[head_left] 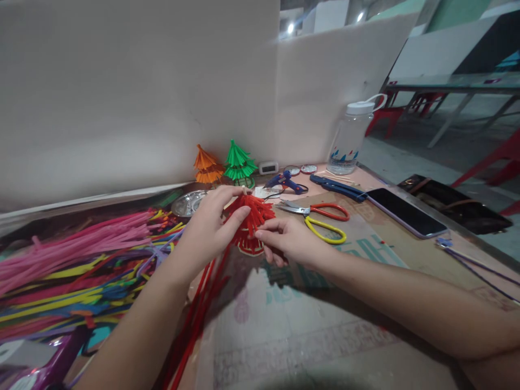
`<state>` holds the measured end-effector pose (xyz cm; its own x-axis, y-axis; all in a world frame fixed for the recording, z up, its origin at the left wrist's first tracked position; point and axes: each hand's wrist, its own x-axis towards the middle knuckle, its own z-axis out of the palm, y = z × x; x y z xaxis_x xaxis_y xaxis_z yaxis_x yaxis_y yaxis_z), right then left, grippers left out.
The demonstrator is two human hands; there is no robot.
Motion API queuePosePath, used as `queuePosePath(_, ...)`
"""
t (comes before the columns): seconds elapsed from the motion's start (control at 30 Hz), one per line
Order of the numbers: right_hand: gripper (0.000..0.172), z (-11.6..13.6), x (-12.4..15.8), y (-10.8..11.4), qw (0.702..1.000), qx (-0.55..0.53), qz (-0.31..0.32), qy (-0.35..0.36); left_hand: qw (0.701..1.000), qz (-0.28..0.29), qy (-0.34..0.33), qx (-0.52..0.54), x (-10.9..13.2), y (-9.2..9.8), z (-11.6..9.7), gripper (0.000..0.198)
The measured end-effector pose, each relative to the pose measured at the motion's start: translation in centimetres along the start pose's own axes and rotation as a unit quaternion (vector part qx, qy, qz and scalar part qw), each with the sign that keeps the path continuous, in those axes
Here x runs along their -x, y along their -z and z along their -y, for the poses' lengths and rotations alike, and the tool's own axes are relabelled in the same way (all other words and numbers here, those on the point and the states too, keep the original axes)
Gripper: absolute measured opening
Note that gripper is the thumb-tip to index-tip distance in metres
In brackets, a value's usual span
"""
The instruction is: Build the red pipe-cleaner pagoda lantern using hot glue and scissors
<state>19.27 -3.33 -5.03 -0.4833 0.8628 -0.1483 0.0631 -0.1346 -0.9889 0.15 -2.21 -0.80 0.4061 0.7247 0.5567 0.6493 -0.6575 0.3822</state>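
A red tiered pipe-cleaner tree (255, 212) stands between my two hands, its lower tier ringed by a pale edge. My left hand (217, 225) grips its top from the left, fingers and thumb curved round it. At its lower right side, my right hand (284, 238) pinches one of the red strands between thumb and forefinger. Scissors (306, 212) with one red and one yellow handle lie open just beyond my right hand. Loose red pipe cleaners (203, 309) run along the table below my left wrist.
Many coloured pipe cleaners (81, 254) cover the left side. Orange (208, 165) and green (239, 162) trees stand by the white panel, near a metal dish (189, 204) and a blue glue gun (286, 182). A bottle (350, 138), blue cutter (337, 187) and phone (406, 212) sit at right.
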Motion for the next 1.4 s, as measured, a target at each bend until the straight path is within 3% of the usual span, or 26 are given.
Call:
queuePosePath(0.33, 0.018, 0.0, 0.0, -0.3, 0.999, -0.043, -0.009, -0.020, 1.000, -0.002, 0.019, 0.006, 0.0, -0.3, 0.0, 0.030)
queuePosePath(0.5, 0.014, 0.2, 1.6, -0.7, 0.998, 0.006, 0.024, -0.050, 1.000, -0.015, 0.018, 0.010, 0.0, -0.5, 0.4, 0.034)
queuePosePath(0.63, 0.019, 1.2, 3.2, -0.5, 0.998, 0.020, -0.046, 0.035, 0.996, -0.072, 0.035, 0.049, 0.2, 1.0, -0.1, 0.030)
queuePosePath(0.7, 0.020, 1.9, 3.3, -0.4, 0.994, 0.048, -0.062, 0.077, 0.994, -0.056, 0.026, 0.090, 0.3, 1.9, -1.0, 0.025)
queuePosePath(0.83, 0.016, 3.3, 2.6, -0.9, 0.993, 0.067, -0.024, 0.094, 0.988, 0.019, -0.008, 0.154, 0.7, 2.1, -2.8, 0.012)
queuePosePath(0.97, 0.018, 4.2, 2.1, -0.7, 0.991, 0.080, 0.000, 0.104, 0.977, -0.023, 0.040, 0.208, 1.1, 1.0, -3.0, 0.012)
queuePosePath(1.07, 0.030, 4.6, 1.3, 2.4, 0.959, 0.243, -0.020, 0.144, 0.962, -0.057, 0.087, 0.253, 1.2, 0.8, -2.3, 0.008)
queuePosePath(1.13, 0.032, 4.4, -0.1, 6.2, 0.902, 0.374, -0.116, 0.182, 0.960, -0.078, 0.104, 0.248, 1.1, 1.0, -1.8, 0.009)
queuePosePath(1.2, 0.023, 3.6, -2.3, 10.4, 0.851, 0.432, -0.246, 0.169, 0.962, -0.106, 0.130, 0.216, 0.8, 1.3, -1.3, 0.011)
queuePosePath(1.23, 0.021, 3.1, -3.6, 12.3, 0.847, 0.428, -0.284, 0.138, 0.961, -0.126, 0.145, 0.197, 0.6, 1.5, -1.1, 0.013)
queuePosePath(1.3, 0.029, 1.7, -5.9, 15.4, 0.853, 0.418, -0.292, 0.111, 0.957, -0.162, 0.172, 0.167, 0.2, 1.6, -0.6, 0.012)
queuePosePath(1.4, 0.036, -0.3, -8.5, 17.3, 0.865, 0.409, -0.275, 0.095, 0.957, -0.165, 0.187, 0.146, -0.4, 1.5, 0.4, 0.014)
